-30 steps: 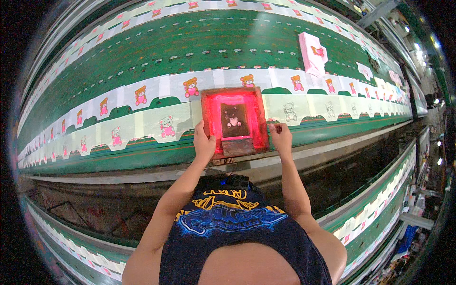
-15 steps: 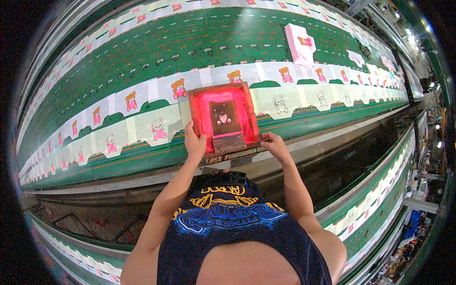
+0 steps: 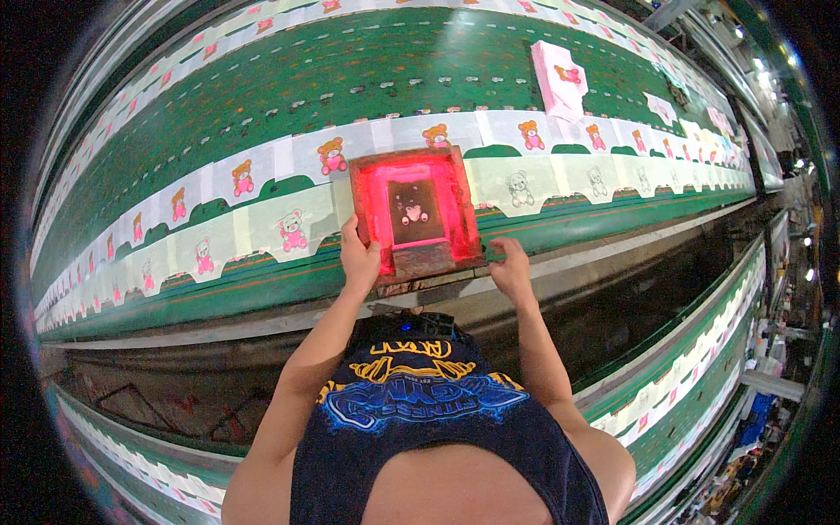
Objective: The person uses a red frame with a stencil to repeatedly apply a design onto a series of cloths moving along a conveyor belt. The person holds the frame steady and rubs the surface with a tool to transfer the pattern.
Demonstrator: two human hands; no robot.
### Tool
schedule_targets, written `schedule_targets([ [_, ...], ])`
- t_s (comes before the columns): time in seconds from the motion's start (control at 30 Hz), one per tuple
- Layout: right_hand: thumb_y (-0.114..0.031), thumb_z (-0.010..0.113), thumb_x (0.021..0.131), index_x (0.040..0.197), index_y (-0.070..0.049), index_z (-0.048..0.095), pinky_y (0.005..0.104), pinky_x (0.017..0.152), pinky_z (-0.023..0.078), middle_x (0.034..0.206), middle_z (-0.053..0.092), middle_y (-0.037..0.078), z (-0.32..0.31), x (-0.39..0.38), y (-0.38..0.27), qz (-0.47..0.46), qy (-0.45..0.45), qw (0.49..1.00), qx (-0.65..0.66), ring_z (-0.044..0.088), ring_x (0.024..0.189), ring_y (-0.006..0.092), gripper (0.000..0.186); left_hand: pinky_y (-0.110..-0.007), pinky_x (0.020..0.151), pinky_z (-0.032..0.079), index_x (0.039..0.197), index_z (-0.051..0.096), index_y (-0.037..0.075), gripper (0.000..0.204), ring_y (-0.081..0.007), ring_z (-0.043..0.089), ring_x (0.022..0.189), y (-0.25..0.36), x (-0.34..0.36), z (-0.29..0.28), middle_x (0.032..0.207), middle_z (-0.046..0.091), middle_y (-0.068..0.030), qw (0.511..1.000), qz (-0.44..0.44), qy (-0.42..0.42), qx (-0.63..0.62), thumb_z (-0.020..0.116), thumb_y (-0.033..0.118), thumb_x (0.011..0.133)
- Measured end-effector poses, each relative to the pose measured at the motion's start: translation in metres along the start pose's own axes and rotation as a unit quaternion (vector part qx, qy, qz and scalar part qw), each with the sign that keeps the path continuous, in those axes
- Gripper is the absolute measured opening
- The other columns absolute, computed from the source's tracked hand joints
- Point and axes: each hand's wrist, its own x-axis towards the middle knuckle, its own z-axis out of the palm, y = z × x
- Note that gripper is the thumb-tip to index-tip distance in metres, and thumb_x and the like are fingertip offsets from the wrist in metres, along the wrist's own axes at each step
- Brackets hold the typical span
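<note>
Along the green printing table's (image 3: 262, 289) near edge, the left hand (image 3: 360, 260) and right hand (image 3: 511, 271) are both gripping, fingers curled, the red-stained wooden screen-printing frame's (image 3: 416, 215) near corners.

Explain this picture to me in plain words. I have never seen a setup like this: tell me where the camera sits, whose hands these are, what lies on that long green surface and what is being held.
The camera is worn on a person's head and looks down, so you see their own chest and both forearms coming up from the bottom edge. Its wide lens bends straight lines, which is why the long green table looks curved.

Along the table lie rows of white fabric pieces. Some carry bear pictures filled in with pink and orange, others to the right show only faint outlines. A stack of white pieces sits further back.

The person holds a flat rectangular frame, pink-red inside with a darker window in its middle, lying on the row of fabric. The left hand grips its near left corner, and the right hand is at its near right corner.
</note>
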Motion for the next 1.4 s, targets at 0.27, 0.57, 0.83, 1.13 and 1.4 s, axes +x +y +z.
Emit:
schedule_targets([
  [0.27, -0.001, 0.074, 0.069, 0.110, -0.005, 0.065, 0.0449, 0.098, 0.047, 0.118, 0.060, 0.013, 0.022, -0.012, -0.093, -0.275, -0.064, 0.958, -0.055, 0.057, 0.112, 0.0359, 0.042, -0.044, 0.113, 0.038, 0.139, 0.042, -0.004, 0.066, -0.0413, 0.048, 0.130, 0.000, 0.000, -0.001, 0.139, 0.049, -0.0244, 1.000, -0.021, -0.015, 0.002, 0.066, -0.002, 0.078],
  [0.57, -0.004, 0.069, 0.071, 0.104, -0.005, 0.065, 0.0475, 0.091, 0.051, 0.106, 0.066, 0.015, 0.060, 0.029, -0.086, -0.312, -0.064, 0.942, -0.108, 0.062, 0.104, 0.0361, 0.033, -0.045, 0.112, 0.039, 0.137, 0.042, -0.003, 0.067, -0.0421, 0.048, 0.130, 0.001, 0.000, 0.000, 0.137, 0.050, -0.0250, 1.000, -0.008, -0.006, 0.012, 0.068, -0.003, 0.076],
  [0.83, 0.004, 0.064, 0.072, 0.105, -0.001, 0.066, 0.0463, 0.088, 0.053, 0.105, 0.068, 0.018, 0.039, 0.031, -0.092, -0.256, -0.153, 0.952, -0.068, 0.063, 0.104, 0.0386, 0.033, -0.045, 0.111, 0.039, 0.137, 0.042, -0.003, 0.067, -0.0429, 0.049, 0.129, 0.005, -0.001, -0.002, 0.136, 0.051, -0.0257, 1.000, -0.022, -0.005, 0.009, 0.068, -0.004, 0.076],
  [1.13, 0.004, 0.062, 0.067, 0.107, 0.000, 0.063, 0.0447, 0.096, 0.051, 0.111, 0.065, 0.016, 0.071, 0.012, -0.076, -0.364, -0.013, 0.926, -0.103, 0.061, 0.107, 0.0369, 0.040, -0.045, 0.112, 0.038, 0.137, 0.042, -0.004, 0.068, -0.0431, 0.048, 0.130, 0.001, -0.002, 0.000, 0.137, 0.050, -0.0254, 1.000, -0.013, -0.001, 0.005, 0.068, -0.003, 0.075],
  [1.4, 0.005, 0.062, 0.069, 0.104, -0.001, 0.065, 0.0444, 0.094, 0.051, 0.106, 0.066, 0.017, 0.088, 0.119, -0.090, -0.369, 0.043, 0.920, -0.123, 0.062, 0.104, 0.0370, 0.036, -0.045, 0.113, 0.037, 0.138, 0.042, -0.004, 0.067, -0.0429, 0.046, 0.132, 0.003, -0.001, 0.000, 0.139, 0.049, -0.0250, 1.000, -0.014, -0.010, 0.002, 0.067, -0.004, 0.075],
])
